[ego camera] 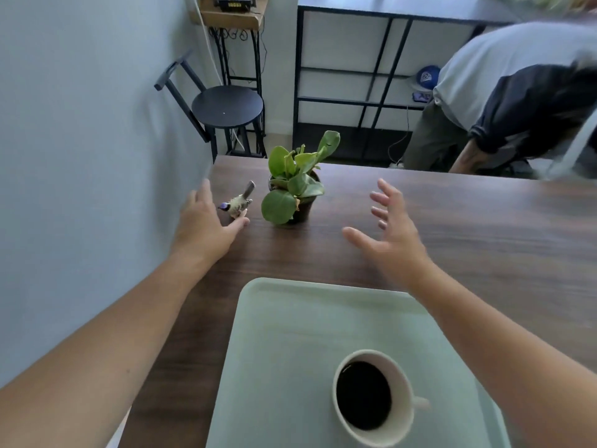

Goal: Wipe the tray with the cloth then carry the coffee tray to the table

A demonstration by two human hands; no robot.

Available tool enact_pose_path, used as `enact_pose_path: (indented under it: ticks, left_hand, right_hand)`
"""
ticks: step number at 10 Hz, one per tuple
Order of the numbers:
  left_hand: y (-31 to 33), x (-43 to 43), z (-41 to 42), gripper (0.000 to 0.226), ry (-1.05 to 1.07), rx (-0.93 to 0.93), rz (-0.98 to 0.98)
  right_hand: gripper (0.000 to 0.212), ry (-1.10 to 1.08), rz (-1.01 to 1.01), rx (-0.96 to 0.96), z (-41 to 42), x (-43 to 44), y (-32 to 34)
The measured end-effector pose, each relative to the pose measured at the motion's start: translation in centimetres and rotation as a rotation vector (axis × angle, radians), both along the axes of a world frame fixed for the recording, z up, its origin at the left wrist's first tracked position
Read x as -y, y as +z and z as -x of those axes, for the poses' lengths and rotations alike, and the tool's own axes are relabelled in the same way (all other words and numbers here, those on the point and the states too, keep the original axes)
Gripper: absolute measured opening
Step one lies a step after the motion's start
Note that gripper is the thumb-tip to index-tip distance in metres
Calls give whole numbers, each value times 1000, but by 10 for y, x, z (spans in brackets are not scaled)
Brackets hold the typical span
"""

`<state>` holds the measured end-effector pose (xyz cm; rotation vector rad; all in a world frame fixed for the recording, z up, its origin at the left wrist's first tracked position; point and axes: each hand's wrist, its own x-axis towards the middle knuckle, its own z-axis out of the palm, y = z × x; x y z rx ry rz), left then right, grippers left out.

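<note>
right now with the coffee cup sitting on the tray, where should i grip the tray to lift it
Take the tray by its two long side edges, left hand from the left and right hand from the right, level with the coffee cup. The raised rim gives a hold, and the full cup sits off-centre toward the near right, so a balanced two-sided grip is probably steadier.

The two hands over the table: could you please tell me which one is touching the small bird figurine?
The left hand; its thumb rests against the bird figurine, while the right hand hovers open, touching nothing.
</note>
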<state>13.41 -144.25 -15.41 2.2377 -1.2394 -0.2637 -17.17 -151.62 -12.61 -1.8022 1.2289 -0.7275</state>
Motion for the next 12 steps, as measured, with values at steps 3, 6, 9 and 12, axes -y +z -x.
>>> enact_pose_path:
  ticks: [3,6,9,12]
  left_hand:
    - [-14,-192,88,58,-26,-146,-125]
    - [-19,-199,134,60,-81,-121,-69]
    - [-18,-187,118,59,-108,-77,-126]
    - [-26,-179,139,73,-434,376,-314]
  right_hand:
    - [63,-352,18,-231,184,-183,-40]
    - [83,-323,-57,-214,177,-185,-45]
    - [87,-305,-35,-215,163,-176,-45]
    - [66,-186,133,247,155,-170,31]
